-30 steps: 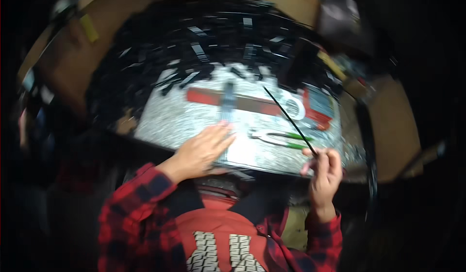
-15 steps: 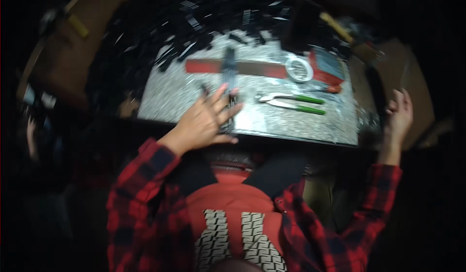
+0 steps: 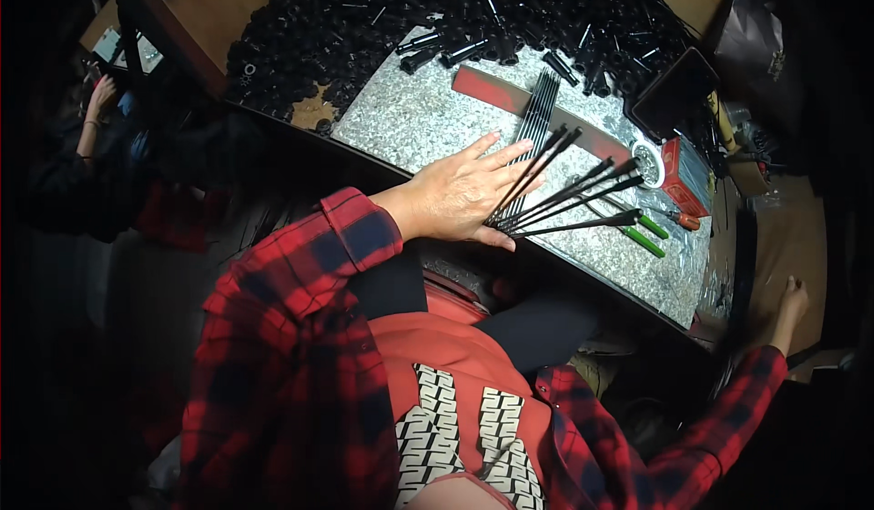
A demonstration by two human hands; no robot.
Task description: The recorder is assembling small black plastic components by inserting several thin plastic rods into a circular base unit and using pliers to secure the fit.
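Note:
My left hand (image 3: 469, 187) lies flat with its fingers spread over a row of thin black rods (image 3: 539, 108), at the near edge of a speckled grey board (image 3: 410, 114). The row crosses a long red-brown bar (image 3: 487, 90). Several more black rods (image 3: 583, 182) with thicker ends fan out to the right, meeting beside my left thumb. Partly behind them is a hand tool with green handles (image 3: 645, 240). At the far right my right hand (image 3: 794, 299) has its fingers drawn together; anything in them is too small to make out.
A large heap of black tubular parts (image 3: 510, 5) covers the back. On the right stand a white round tub (image 3: 647, 164) of small pieces, a red box (image 3: 683, 178) and a dark flat panel (image 3: 674, 91). Another person's hand (image 3: 102, 96) shows at far left.
The view has turned, so the board now slants. My right hand has moved lower and farther right, its fingers closer together. Fanned rods now show by my left hand.

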